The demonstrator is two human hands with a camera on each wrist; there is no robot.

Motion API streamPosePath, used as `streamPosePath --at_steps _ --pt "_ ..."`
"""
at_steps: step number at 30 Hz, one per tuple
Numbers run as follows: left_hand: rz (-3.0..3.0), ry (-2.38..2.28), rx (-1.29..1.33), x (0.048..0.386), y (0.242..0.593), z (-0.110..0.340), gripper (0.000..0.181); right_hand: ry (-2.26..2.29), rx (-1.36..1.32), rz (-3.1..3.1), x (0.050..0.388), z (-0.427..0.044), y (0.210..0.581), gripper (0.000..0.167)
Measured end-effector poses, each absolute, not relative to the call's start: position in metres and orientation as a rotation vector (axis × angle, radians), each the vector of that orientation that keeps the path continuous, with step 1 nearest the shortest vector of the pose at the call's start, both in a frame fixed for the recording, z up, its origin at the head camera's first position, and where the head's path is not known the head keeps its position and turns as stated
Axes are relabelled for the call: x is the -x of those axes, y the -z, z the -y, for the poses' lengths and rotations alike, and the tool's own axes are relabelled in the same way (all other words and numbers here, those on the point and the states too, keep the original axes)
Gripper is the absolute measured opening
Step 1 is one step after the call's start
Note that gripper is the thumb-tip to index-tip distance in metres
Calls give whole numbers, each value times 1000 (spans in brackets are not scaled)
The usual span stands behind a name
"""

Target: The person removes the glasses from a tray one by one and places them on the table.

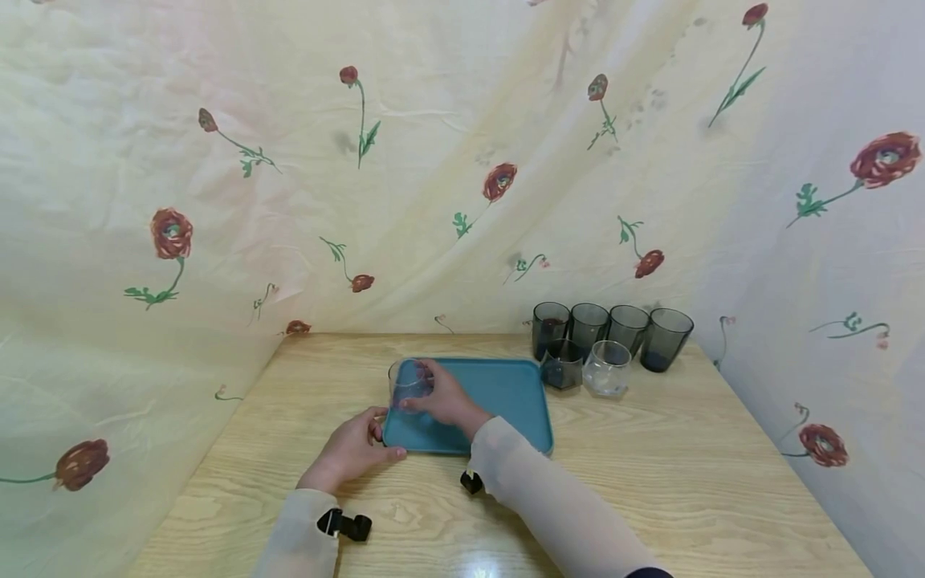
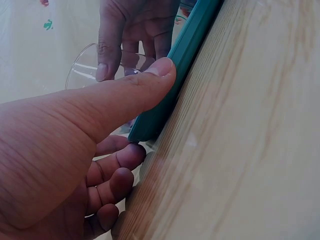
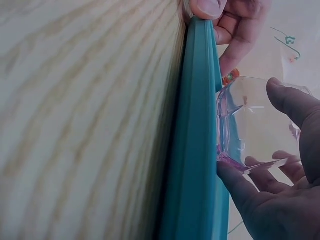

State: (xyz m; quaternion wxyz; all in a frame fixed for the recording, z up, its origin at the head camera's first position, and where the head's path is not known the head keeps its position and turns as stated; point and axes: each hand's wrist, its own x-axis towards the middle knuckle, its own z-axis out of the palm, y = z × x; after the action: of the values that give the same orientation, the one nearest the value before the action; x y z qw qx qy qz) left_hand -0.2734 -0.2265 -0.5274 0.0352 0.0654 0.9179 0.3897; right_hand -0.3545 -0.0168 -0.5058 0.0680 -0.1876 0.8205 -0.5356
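Observation:
A blue-green tray [image 1: 499, 401] lies on the wooden table. Over its left end, my right hand [image 1: 450, 399] grips a clear drinking glass [image 1: 401, 384], thumb on one side and fingers on the other. Up close in the right wrist view, the glass [image 3: 250, 120] has a faceted base with a purple tint, right at the tray's rim. Whether it rests on the tray is hard to tell. My left hand [image 1: 350, 449] holds the tray's near left corner; in the left wrist view the thumb lies against the rim and the other fingers curl beside the corner.
Several tall smoky-grey glasses [image 1: 668, 337] stand in a row at the table's back right. In front of them are a dark faceted glass [image 1: 561, 371], close to the tray's right side, and a clear glass [image 1: 607, 373]. A flowered curtain [image 1: 433, 160] hangs behind the table.

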Motion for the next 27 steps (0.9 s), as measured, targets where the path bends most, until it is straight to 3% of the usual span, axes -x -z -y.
streamPosePath --at_steps 14,27 --pt "-2813 -1206 -204 273 528 226 91 1709 531 -2509 351 7 501 80" --pt "-2814 -1215 -187 272 529 225 91 1841 521 -2503 342 -30 485 78"
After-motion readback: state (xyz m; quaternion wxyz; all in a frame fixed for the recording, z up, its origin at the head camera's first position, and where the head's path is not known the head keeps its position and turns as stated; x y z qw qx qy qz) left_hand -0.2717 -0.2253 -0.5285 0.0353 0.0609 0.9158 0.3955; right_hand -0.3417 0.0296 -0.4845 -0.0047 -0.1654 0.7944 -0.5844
